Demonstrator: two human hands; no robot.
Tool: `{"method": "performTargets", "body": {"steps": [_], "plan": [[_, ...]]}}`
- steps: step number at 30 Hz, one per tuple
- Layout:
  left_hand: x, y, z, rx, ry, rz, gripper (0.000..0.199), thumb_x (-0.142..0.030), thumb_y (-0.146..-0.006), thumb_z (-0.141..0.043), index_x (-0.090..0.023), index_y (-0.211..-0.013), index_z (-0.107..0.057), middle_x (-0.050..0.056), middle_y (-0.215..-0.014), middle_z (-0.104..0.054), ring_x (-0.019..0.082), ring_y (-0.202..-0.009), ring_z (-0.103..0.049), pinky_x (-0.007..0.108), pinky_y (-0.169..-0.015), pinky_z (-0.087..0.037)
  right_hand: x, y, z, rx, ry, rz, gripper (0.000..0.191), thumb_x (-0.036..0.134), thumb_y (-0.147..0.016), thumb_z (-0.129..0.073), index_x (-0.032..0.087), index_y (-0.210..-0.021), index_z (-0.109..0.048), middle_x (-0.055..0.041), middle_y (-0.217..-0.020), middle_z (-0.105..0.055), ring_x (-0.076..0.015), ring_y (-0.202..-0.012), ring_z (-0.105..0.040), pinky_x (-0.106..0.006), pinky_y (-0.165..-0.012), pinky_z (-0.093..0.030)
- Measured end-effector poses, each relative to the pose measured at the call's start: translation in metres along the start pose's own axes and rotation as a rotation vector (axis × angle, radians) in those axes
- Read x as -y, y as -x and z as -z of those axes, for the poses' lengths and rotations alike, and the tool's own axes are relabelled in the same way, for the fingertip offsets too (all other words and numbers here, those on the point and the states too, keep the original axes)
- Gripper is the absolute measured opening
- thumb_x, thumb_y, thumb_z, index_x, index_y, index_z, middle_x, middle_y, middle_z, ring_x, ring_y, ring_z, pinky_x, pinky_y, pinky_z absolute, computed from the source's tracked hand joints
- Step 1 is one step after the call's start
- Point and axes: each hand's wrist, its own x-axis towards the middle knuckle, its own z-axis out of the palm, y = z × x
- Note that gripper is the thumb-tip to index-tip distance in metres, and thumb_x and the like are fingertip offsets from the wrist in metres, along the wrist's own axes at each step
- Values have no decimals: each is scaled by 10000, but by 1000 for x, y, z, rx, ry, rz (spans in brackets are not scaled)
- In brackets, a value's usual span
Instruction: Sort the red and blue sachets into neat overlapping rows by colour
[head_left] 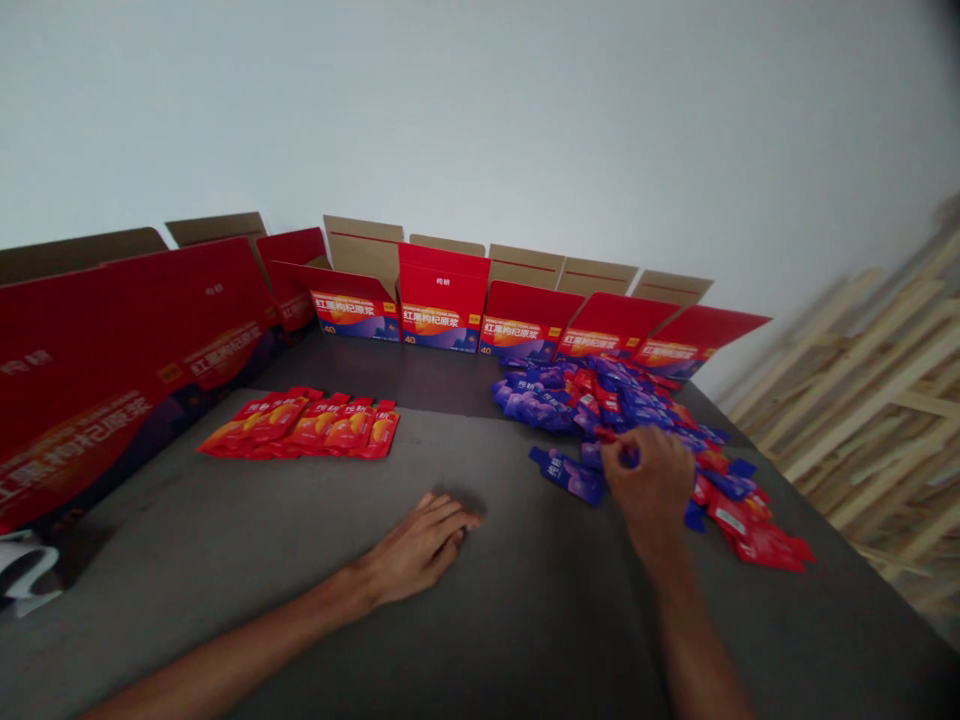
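Note:
My left hand (424,545) lies palm down on the dark table, fingers loosely bent, holding nothing. At the near edge of a mixed heap, my right hand (652,480) is closed in a pinch. A red pouch (606,435) shows only a small end at its fingertips; the rest is hidden. Just left of that hand lies a single purple-blue pouch (568,475), flat on the table. The heap of purple pouches (534,400) and red pouches (765,535) spreads behind and to the right. An overlapping row of red pouches (330,425) lies farther left.
Open red cartons (442,300) line the back of the table (450,440), flaps up. Larger-looking red cartons (135,370) run along the left side. A white object (28,570) sits at the left edge. Wooden slats (885,420) stand beyond the table's right edge.

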Motion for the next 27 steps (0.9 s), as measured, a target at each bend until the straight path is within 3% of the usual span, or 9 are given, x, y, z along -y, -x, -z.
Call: {"method": "performTargets", "body": {"steps": [4, 7, 11, 15, 19, 24, 27], "plan": [[2, -4, -6, -98, 547, 240, 462, -479, -1065, -316, -202, -1197, -661, 61, -946, -720, 178, -843, -620, 313, -788, -483, 53, 20, 1, 17, -224, 239, 163, 131, -884, -547, 234, -759, -566, -42, -759, -586, -247, -818, -501, -386, -808, -345], [6, -9, -11, -148, 917, 375, 658, -693, -988, -347, -151, -1196, -657, 90, -868, -716, 169, -698, -589, 266, -572, -419, 84, 43, -3, 8, -358, 463, 172, 117, -912, -556, 234, -789, -589, -39, -754, -596, -236, -798, -493, -399, -853, -349], [11, -10, -12, -203, 1118, 497, 703, -798, -883, -463, -146, -1075, -641, 64, -777, -675, 140, -586, -566, 220, -451, -367, 110, 72, -13, 74, -465, 689, 123, 187, -962, -589, 231, -850, -617, -28, -767, -621, -219, -766, -497, -398, -855, -352], [18, -5, -8, -223, 1010, 624, 601, -774, -814, -602, -193, -963, -563, -47, -552, -570, 93, -399, -450, 177, -361, -287, 119, 86, -22, 185, -520, 810, 44, 243, -975, -625, 229, -939, -646, -31, -821, -650, -215, -802, -536, -385, -851, -377], [27, -2, -2, -148, 854, 641, 612, -820, -810, -530, -216, -908, -530, -80, -431, -512, 74, -292, -309, 177, -335, -208, 121, 85, -28, 255, -558, 870, 69, 247, -993, -622, 215, -1037, -665, -45, -903, -676, -212, -875, -573, -371, -856, -395], [39, 0, 9, -201, 517, 576, 532, -724, -897, -453, -210, -861, -585, -88, -420, -450, 102, -333, -364, 207, -394, -275, 121, 83, -32, 349, -578, 825, 185, 301, -977, -666, 200, -1132, -658, -66, -1010, -693, -227, -906, -581, -381, -835, -408], [42, 2, 18, -159, 344, 539, 471, -624, -929, -436, -202, -825, -616, -54, -489, -516, 126, -393, -439, 234, -454, -340, 121, 83, -34, 410, -595, 785, 288, 347, -955, -701, 203, -1198, -648, -80, -1114, -696, -239, -955, -584, -397, -865, -423]]}}
